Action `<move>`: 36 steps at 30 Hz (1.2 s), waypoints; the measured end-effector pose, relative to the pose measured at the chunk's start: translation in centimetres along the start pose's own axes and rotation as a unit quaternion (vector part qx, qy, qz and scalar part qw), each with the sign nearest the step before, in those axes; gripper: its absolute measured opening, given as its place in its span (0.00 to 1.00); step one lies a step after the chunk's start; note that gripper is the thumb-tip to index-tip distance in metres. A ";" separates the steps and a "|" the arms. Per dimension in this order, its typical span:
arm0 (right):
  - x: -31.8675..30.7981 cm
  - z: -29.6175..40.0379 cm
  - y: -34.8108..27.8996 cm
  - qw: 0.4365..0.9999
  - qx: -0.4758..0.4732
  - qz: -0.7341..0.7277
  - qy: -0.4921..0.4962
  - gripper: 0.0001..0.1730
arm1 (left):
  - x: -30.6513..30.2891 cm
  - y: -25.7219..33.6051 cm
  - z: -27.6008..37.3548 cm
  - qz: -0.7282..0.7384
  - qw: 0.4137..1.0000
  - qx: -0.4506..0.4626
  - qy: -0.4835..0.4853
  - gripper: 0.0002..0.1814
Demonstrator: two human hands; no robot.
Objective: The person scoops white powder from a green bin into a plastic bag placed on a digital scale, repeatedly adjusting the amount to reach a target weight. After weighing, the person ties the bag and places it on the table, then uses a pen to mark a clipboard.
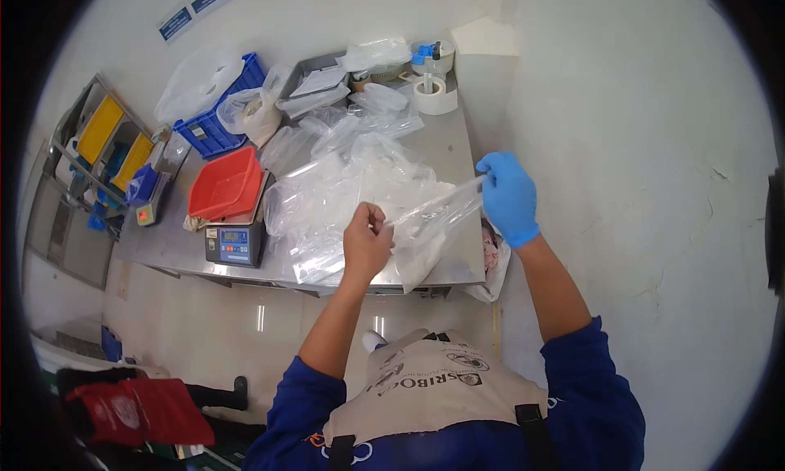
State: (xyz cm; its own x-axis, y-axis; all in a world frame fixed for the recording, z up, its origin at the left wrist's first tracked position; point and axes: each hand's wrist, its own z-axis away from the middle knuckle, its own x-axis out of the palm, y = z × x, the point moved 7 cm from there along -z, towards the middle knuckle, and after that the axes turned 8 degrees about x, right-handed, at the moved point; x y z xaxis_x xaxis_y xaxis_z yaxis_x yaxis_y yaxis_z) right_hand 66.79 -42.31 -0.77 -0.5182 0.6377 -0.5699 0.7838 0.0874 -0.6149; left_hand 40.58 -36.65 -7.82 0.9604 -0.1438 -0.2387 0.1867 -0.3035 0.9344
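Between my hands a clear plastic bag (427, 244) is stretched by its upper edge, with something whitish in its lower part. My bare left hand (369, 238) pinches one corner of it. On the other side my right hand (509, 198), in a blue glove, grips the opposite corner. Behind and left of this bag, a heap of clear plastic bags (319, 195) with pale contents covers the middle of the steel table (438, 143). Left of the heap stands a digital scale (234, 245) with a red plastic basin (225, 186) on its pan.
Blue crates (211, 130), a grey bin (313, 72) and a tape roll (429, 91) stand at the back. A smaller scale (150, 207) is at the left. A wall (631, 164) borders the right. A person in a red apron (141, 413) is at lower left.
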 end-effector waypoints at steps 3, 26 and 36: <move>-2.7 2.4 -9.2 0.982 -0.187 0.007 0.021 0.09 | -0.6 3.7 -0.4 0.179 0.981 -0.053 -0.048 0.09; 7.4 -4.0 -7.3 0.935 -0.105 0.115 -0.318 0.31 | 11.9 6.9 13.6 0.734 0.572 -0.184 -0.317 0.50; -4.9 -1.9 -9.1 0.953 -0.222 0.207 -0.013 0.19 | 7.4 0.3 9.2 0.114 0.903 -0.169 -0.379 0.16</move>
State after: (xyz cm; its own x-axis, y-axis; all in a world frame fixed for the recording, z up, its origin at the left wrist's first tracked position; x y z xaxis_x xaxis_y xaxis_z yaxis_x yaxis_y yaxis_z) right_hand 62.84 -44.78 8.61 -0.1370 0.6694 -0.7302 0.9874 0.1513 -0.0465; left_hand 45.80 -46.51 -11.71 0.5876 -0.8088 -0.0235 0.1779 0.1008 0.9789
